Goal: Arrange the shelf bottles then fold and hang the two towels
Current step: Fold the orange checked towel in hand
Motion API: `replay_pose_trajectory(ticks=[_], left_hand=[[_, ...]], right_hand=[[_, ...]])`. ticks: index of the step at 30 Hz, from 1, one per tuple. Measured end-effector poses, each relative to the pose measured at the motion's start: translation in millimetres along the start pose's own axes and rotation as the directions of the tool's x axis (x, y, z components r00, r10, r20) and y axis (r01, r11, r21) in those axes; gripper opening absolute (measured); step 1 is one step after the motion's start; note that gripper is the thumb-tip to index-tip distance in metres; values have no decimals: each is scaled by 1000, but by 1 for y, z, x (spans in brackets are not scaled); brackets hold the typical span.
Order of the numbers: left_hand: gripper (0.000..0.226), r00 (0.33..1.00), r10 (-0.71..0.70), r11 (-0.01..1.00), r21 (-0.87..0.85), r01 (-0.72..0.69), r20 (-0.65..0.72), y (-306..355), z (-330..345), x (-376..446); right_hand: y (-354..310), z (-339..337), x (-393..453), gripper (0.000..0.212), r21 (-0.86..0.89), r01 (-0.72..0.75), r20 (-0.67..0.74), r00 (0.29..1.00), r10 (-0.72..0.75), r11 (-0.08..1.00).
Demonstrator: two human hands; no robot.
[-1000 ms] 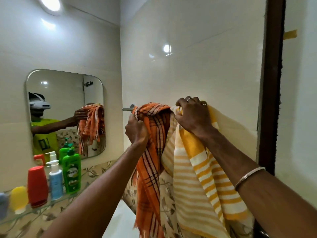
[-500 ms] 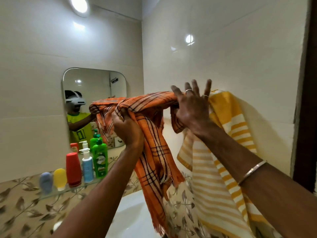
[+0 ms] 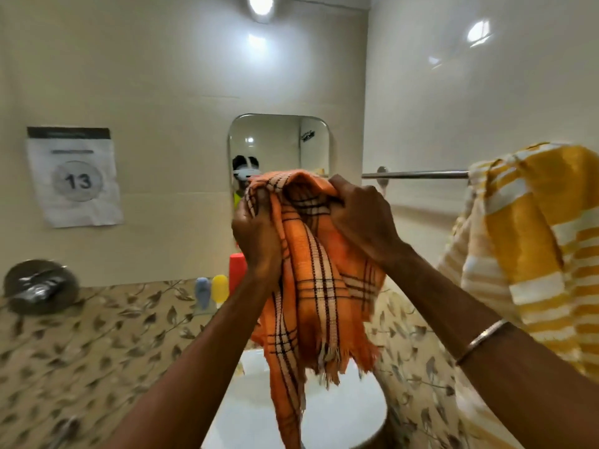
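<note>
Both hands, left hand point(image 3: 256, 236) and right hand point(image 3: 363, 218), grip bunched orange towel point(image 3: 311, 286), unfolded; yellow towel point(image 3: 531, 241) draped unfolded on rail point(image 3: 418, 174); folding pending.

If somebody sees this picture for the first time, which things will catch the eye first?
First the orange checked towel, gripped bunched in the centre by the left hand and the right hand above the white basin. Next the yellow striped towel, draped over the rail at right. On the left wall hangs a paper sign reading 13.
</note>
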State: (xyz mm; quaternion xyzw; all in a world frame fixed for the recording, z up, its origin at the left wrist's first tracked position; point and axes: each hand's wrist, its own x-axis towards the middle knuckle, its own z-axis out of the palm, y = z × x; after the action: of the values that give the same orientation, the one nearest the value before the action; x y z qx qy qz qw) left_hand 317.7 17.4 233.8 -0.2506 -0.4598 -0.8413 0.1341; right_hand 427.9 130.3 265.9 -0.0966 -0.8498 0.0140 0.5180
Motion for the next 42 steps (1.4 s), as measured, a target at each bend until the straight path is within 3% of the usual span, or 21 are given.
replay_pose_trajectory(ticks=[3,6,11,16,19,21,23,25,27,29,31,36,39,42], left_hand=[[33,998,-37,999,34,35,55,-9,-24,-4],[28,978,-183,983,15,183,97,-12,-45,-19],[20,921,-317,943,-30,332,226,-14,-73,-59],[29,852,-377,914,-2,406,364,-23,-97,-85],[34,798,-424,895,67,440,428,-25,-116,-100],[35,756,-448,890,155,429,477,-25,-128,-110],[36,705,-481,876,260,406,521,-28,-139,-121],[35,636,-529,848,342,404,562,-34,-149,-133],[34,564,-563,826,413,384,603,-41,-156,-144],[33,486,-585,811,472,345,649,-50,-165,-155],[35,428,-613,790,533,303,664,-58,-177,-168],[47,378,-719,689,672,273,583,-80,-210,-201],[49,353,-772,626,729,279,528,-90,-231,-219],[46,353,-798,582,775,246,488,-93,-249,-231]], right_hand=[[-1,13,-16,17,124,-81,59,995,74,989],[1,20,-35,21,245,-199,181,971,157,949],[-12,24,-83,18,521,-370,371,910,187,769],[-19,36,-137,8,590,-453,437,875,207,668],[-18,37,-164,27,618,-492,495,849,183,613],[-17,34,-181,47,678,-526,558,823,106,513],[-17,34,-199,66,701,-606,649,761,17,376],[-22,37,-216,71,669,-683,719,694,-22,293],[-29,41,-232,68,618,-709,751,660,14,340],[-35,44,-250,48,579,-718,761,646,58,386],[-38,46,-270,33,543,-755,793,605,73,368],[-49,60,-321,36,437,-805,852,514,103,402],[-58,66,-346,17,389,-822,873,473,117,415],[-63,72,-370,17,356,-821,881,455,133,446]])
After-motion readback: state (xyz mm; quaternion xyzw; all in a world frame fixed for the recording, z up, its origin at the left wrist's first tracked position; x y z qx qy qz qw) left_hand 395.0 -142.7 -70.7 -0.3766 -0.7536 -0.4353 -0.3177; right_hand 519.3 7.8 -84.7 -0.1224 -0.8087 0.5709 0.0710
